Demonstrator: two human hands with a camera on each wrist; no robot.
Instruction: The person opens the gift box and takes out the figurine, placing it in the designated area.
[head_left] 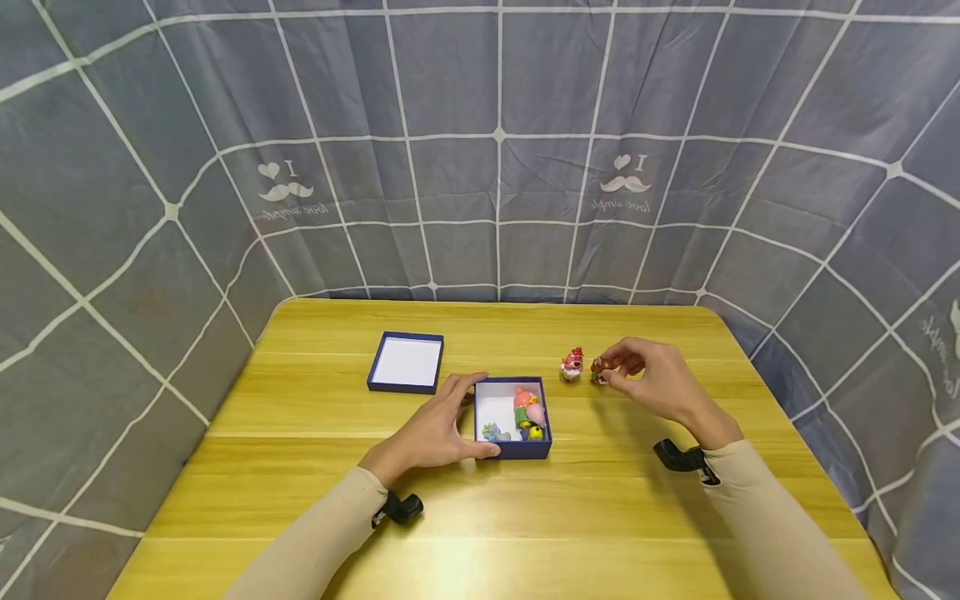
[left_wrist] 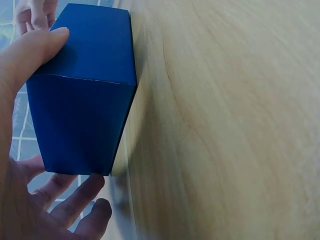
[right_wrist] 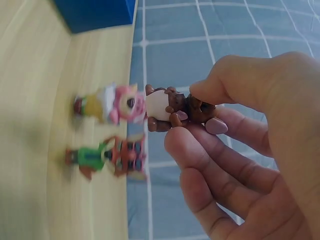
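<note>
My left hand holds a small dark blue open box, its thumb on the near side and fingers at the far corner. Several colourful toy figurines lie inside, mostly along the box's right side, with a blue one at the near left. Between thumb and fingertips, my right hand pinches a brown bear-like figurine with a white belly, above the table. Beside it in the right wrist view stand a pink bear figurine and a green-clad figurine, both blurred.
A shallow blue lid with a white inside lies on the wooden table, behind and left of the box. A grey curtain with white grid lines surrounds the table's back and sides.
</note>
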